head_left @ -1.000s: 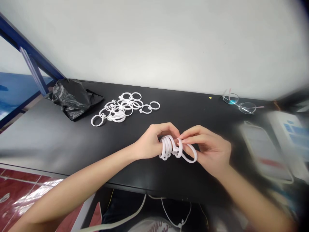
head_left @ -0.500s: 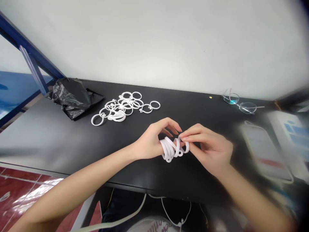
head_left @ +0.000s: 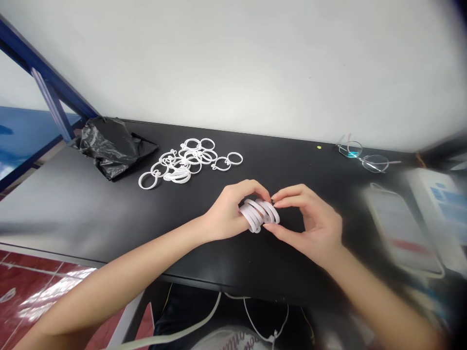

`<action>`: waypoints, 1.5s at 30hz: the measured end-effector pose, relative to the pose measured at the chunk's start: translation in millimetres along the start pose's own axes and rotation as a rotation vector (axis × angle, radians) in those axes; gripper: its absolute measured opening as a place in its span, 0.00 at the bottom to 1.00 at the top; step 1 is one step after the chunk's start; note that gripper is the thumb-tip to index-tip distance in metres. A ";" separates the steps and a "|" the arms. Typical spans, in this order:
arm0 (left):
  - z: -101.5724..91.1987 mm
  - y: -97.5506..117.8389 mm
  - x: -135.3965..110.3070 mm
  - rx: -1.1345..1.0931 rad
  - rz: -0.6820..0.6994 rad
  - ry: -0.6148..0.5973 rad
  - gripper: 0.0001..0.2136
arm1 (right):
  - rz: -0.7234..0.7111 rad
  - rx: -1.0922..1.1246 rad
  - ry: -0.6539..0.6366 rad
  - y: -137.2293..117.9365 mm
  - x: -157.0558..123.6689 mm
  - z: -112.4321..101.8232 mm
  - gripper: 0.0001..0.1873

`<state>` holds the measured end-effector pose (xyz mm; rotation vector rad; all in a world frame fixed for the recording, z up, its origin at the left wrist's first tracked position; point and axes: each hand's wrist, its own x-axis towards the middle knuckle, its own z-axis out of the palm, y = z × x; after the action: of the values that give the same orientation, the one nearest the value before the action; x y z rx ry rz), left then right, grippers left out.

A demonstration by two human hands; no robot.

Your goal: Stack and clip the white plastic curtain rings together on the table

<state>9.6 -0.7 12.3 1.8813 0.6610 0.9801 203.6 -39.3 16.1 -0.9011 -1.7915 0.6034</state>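
Observation:
Several white plastic rings with small eyelets, which look like curtain rings [head_left: 251,217], are strung side by side on the thumb of my left hand [head_left: 229,209]. Its other fingers curl over the top of them. From the right, my right hand [head_left: 315,221] has its thumb under the outermost rings and its fingertips at their upper edge, close to the left fingertips. Farther back on the black table, a loose pile of the same white rings [head_left: 191,163] lies spread out, some overlapping.
On the left lies a crumpled black plastic bag [head_left: 109,148]. Eyeglasses [head_left: 375,164] rest near the wall at the back right. A blurred phone [head_left: 403,228] and a white box [head_left: 441,204] sit at the right. Cables [head_left: 182,335] hang below the black table's [head_left: 91,209] front edge.
The outermost ring has moved left against the others on my left thumb. The rings now sit closer together, and my right thumb and fingers have spread around their end.

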 end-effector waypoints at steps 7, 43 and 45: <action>0.3 4.2 0.2 0.050 -0.016 0.058 0.04 | 0.106 0.057 -0.042 2.3 -1.2 3.1 0.13; 4.6 -1.8 -0.4 0.196 0.115 -0.016 0.13 | 0.213 0.200 -0.189 -0.1 1.8 4.3 0.04; 4.9 -3.5 -0.5 0.203 0.089 -0.023 0.14 | 0.208 0.210 -0.195 -0.4 1.3 5.3 0.04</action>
<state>13.2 -1.6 7.6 2.1127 0.6894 0.9761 198.3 -38.5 15.1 -0.9150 -1.7763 1.0233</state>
